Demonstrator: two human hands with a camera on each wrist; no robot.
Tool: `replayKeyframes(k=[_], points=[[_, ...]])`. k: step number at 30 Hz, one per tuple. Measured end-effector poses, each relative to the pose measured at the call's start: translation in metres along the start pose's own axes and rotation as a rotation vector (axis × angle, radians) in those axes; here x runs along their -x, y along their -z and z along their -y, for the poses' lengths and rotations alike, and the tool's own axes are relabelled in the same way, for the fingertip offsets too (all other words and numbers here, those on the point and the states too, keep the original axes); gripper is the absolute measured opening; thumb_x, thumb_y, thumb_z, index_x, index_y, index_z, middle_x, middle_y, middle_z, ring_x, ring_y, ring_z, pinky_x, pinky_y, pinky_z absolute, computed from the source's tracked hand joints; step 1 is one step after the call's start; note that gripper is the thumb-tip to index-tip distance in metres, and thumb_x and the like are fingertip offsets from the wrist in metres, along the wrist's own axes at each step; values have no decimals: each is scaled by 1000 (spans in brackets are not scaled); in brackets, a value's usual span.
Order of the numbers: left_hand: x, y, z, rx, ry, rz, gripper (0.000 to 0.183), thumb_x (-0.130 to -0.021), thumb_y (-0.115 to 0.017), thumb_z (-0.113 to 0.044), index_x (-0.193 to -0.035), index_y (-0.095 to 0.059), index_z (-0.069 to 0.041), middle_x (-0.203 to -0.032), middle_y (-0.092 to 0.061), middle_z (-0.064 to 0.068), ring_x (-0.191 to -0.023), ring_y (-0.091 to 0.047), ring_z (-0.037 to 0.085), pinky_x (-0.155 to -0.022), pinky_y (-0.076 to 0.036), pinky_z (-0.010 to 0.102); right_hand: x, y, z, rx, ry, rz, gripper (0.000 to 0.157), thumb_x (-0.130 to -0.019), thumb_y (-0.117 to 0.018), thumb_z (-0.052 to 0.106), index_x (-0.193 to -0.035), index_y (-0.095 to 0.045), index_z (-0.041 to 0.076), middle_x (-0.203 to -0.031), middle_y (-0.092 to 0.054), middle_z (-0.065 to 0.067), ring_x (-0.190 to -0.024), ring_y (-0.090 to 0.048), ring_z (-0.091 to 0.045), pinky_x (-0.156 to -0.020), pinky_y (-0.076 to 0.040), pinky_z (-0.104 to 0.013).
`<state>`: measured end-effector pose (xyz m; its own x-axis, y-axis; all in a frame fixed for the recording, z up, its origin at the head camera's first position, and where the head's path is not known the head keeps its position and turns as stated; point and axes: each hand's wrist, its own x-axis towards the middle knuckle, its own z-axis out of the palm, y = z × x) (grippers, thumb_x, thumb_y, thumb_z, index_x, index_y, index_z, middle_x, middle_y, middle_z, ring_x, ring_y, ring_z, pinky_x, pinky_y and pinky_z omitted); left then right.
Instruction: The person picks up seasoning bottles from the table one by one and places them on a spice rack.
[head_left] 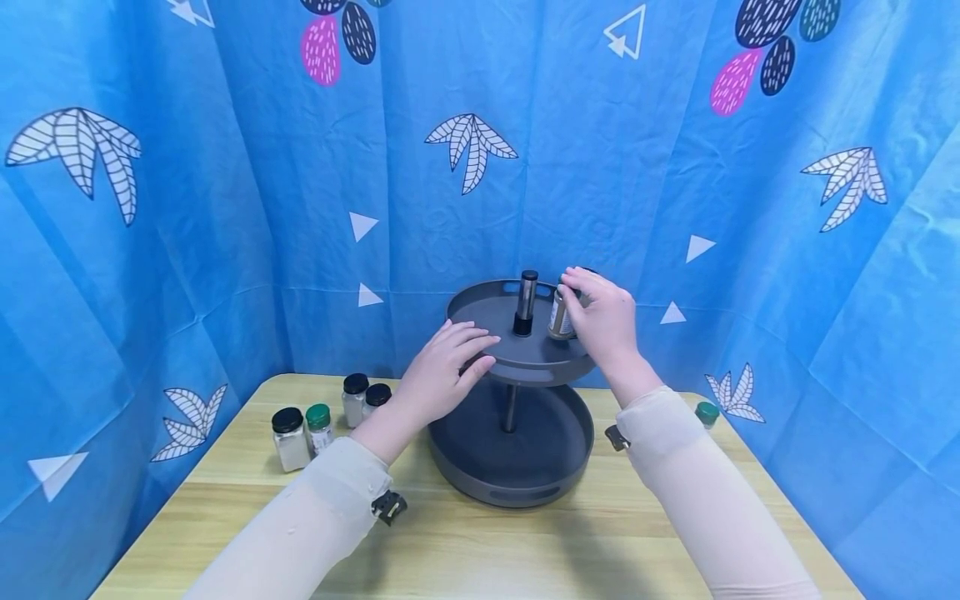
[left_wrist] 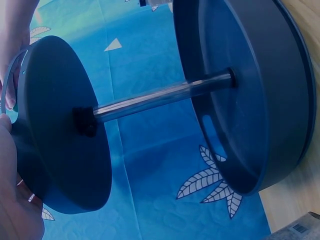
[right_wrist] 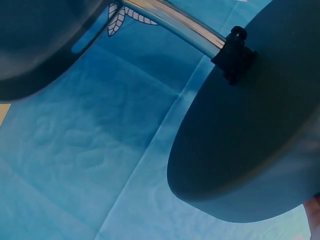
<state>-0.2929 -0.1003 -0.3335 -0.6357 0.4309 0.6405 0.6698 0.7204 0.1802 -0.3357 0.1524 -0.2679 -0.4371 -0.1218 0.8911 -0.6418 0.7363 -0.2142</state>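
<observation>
My right hand (head_left: pixel 600 312) pinches a small glass spice jar (head_left: pixel 559 317) with a pale label and brownish contents, low over the upper tray; its top is mostly behind the fingers. That upper tray (head_left: pixel 487 296) is round and dark grey, on a two-tier stand with a metal post (head_left: pixel 527 293). Over the tray's left front rim lies my left hand (head_left: pixel 442 371), fingers extended, thumb apart. The left wrist view has its fingertips at the rim by a handle slot, with the tray (left_wrist: pixel 65 130) seen from below. In the right wrist view the tray's underside (right_wrist: pixel 240 135) hides the jar.
Left of the stand, several jars with black or green lids stand on the wooden table, among them a black-lidded jar (head_left: pixel 291 442) and a green-lidded jar (head_left: pixel 319 427). Another green-lidded jar (head_left: pixel 707 413) is at the far right. The wider lower tray (head_left: pixel 517 492) sits underneath. Blue curtains (head_left: pixel 480 233) surround the table.
</observation>
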Motion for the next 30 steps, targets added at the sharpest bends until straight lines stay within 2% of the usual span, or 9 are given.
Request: replayKeyframes(k=[9,16,22,30], points=[[0,0,0,-2,4,-1,40,-104,-52,-41,-138,-62,-22,-140,-60,1,-142,-41,22,-123,-21,48,1,-2,1,36,-12,57,25,-93,-74,13,-116,-75,4,-120,-71,-12,-114,-67,-26,-96,-54,-45],[0,-1,0,1,15,5,41,-104,-51,-42,-138,-62,-23,-140,-59,0,-143,-40,21,-124,-17,43,1,-5,1,52,-19,78,25,-93,-73,14,-116,-75,4,-120,-71,-12,-114,-67,-26,-95,-55,-45],[1,-2,1,-4,2,-7,40,-104,-51,-41,-138,-63,-22,-139,-60,1,-142,-41,22,-123,-20,48,2,-7,1,53,-24,93,25,-93,-73,13,-116,-75,4,-120,-71,-12,-115,-66,-26,-97,-54,-46],[0,-2,1,5,-4,-11,40,-105,-51,-41,-138,-63,-21,-139,-60,1,-142,-41,22,-123,-19,46,0,-5,2,39,-83,165,27,-95,-71,15,-120,-73,5,-124,-69,-12,-117,-64,-29,-92,-56,-48]])
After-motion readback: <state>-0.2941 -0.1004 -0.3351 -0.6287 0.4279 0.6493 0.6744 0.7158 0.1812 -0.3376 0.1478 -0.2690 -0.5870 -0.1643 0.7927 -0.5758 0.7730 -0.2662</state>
